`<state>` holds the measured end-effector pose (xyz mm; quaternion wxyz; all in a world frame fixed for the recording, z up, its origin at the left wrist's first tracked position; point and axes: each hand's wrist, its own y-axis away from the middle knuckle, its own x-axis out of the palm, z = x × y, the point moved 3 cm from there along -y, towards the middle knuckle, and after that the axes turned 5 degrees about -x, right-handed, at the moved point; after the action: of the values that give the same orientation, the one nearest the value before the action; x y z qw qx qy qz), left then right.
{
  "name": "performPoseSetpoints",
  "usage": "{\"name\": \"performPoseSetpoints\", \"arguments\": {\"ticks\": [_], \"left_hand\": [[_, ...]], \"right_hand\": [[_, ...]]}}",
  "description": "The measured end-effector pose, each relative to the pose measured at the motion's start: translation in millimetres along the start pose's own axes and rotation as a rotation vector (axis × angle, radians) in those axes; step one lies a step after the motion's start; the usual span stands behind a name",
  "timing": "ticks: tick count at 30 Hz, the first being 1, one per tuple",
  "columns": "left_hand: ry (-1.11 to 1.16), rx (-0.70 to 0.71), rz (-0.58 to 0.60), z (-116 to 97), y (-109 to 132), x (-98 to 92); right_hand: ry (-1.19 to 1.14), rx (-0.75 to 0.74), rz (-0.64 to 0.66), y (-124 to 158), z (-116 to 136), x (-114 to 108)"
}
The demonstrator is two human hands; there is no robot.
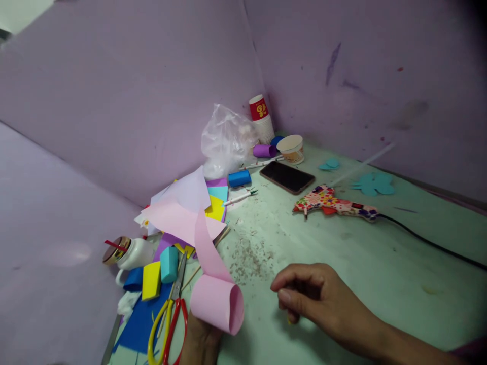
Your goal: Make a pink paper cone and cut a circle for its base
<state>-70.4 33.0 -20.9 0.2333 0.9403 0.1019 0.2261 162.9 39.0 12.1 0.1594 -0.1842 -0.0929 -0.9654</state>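
Observation:
A strip of pink paper curled into a wide roll (212, 302) stands out at the bottom centre, its loose end trailing back towards the paper pile. Beneath it, my left hand (201, 338) holds it up, with the fingers hidden behind the roll. My right hand (315, 299) is above the table to the right, apart from the roll. Its fingers are curled in and the thumb lies close to the index finger. A tiny yellow spot shows under those fingertips; I cannot tell what it is. Scissors (175, 299) with one yellow and one red handle lie just left of my left hand.
A flowered glue gun (335, 204) with a black cord lies at right, near a phone (287, 176) and blue paper shapes (375, 183). Coloured paper sheets (178, 203), folded paper pieces (151, 281) and a white mug (135, 253) crowd the left. Paper cups (262, 121) stand behind.

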Motion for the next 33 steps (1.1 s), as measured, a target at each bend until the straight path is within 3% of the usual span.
{"name": "performPoseSetpoints", "arguments": {"ticks": [12,18,21,25,28,33], "left_hand": [[-0.109,0.224,-0.148,-16,14,17.2],[-0.213,0.273,-0.123,-19,20,31.8],[-0.272,0.275,-0.134,-16,24,46.0],[-0.387,0.276,-0.195,-14,24,48.3],[-0.472,0.267,-0.177,-16,20,43.3],[-0.534,0.278,-0.101,-17,20,44.2]], "right_hand": [[-0.021,-0.006,0.077,0,-2,0],[0.133,-0.462,0.064,5,5,-2],[0.232,-0.559,0.067,4,5,0],[0.269,-0.484,-0.006,-2,3,-4],[0.273,-0.407,-0.037,-4,1,-6],[0.259,-0.519,-0.074,-3,0,-6]]}}
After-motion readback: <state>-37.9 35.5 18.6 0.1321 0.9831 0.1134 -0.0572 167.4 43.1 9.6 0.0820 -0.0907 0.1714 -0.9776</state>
